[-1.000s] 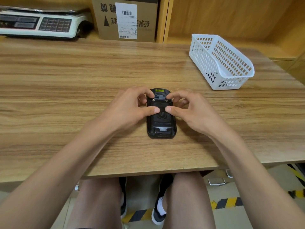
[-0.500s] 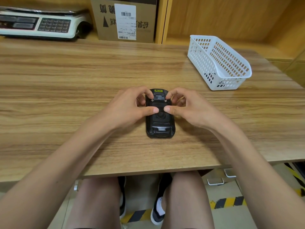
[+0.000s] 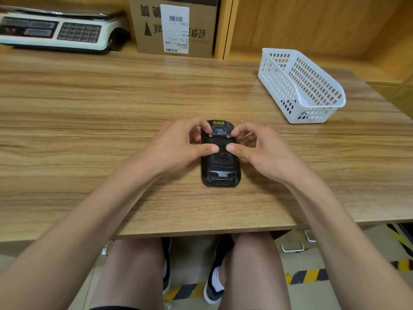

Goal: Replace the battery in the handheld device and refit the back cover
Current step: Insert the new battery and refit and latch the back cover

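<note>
A black handheld device [image 3: 220, 168] lies face down on the wooden table [image 3: 89, 121], its back cover [image 3: 220, 153] in place with two silver screws near the top. My left hand [image 3: 181, 146] grips its left side, thumb pressed on the cover and forefinger at the left screw. My right hand [image 3: 259, 151] mirrors it on the right, thumb on the cover, forefinger at the right screw. No loose battery is in sight.
A white plastic basket [image 3: 299, 86] stands at the back right of the table. A weighing scale [image 3: 55, 30] and a cardboard box [image 3: 176, 25] sit on the ledge behind. The table's front edge runs just above my knees.
Both hands stay on the device in the same grip; the thumbs have shifted only slightly on the cover. The device has not moved on the table.
</note>
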Available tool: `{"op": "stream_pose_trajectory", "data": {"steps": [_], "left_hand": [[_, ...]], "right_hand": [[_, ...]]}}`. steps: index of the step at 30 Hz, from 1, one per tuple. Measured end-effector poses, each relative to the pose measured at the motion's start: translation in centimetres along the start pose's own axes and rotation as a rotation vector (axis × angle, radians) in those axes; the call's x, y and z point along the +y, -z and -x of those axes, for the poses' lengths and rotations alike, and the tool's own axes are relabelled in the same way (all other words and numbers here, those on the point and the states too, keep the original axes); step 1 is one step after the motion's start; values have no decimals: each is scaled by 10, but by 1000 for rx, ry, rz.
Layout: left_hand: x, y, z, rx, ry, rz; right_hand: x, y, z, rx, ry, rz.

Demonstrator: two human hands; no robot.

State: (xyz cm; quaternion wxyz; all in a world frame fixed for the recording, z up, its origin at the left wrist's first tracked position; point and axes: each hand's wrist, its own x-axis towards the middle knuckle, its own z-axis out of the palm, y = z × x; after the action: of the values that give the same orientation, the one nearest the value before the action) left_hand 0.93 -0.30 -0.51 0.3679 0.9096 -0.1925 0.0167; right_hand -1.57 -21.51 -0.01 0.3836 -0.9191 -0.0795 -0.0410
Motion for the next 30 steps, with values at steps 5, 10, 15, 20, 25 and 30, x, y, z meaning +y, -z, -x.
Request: {"op": "stream_pose_trajectory", "data": {"steps": [5, 10, 15, 20, 25, 30], "left_hand": [[2, 4, -4, -53, 5, -23], [5, 7, -7, -96, 8, -52], [6, 6, -6, -92, -9, -71], [4, 5, -5, -80, 15, -58], [3, -2, -2, -16, 67, 7], [4, -8, 4, 57, 83, 32]], "right_hand": [[1, -1, 2, 2, -14, -27], [0, -2, 3, -13, -28, -51], [-1, -1, 4, -16, -29, -46], [-1, -1, 4, -20, -39, -49], [-2, -1, 4, -13, -37, -50], [-1, -3, 4, -4, -34, -63]]}}
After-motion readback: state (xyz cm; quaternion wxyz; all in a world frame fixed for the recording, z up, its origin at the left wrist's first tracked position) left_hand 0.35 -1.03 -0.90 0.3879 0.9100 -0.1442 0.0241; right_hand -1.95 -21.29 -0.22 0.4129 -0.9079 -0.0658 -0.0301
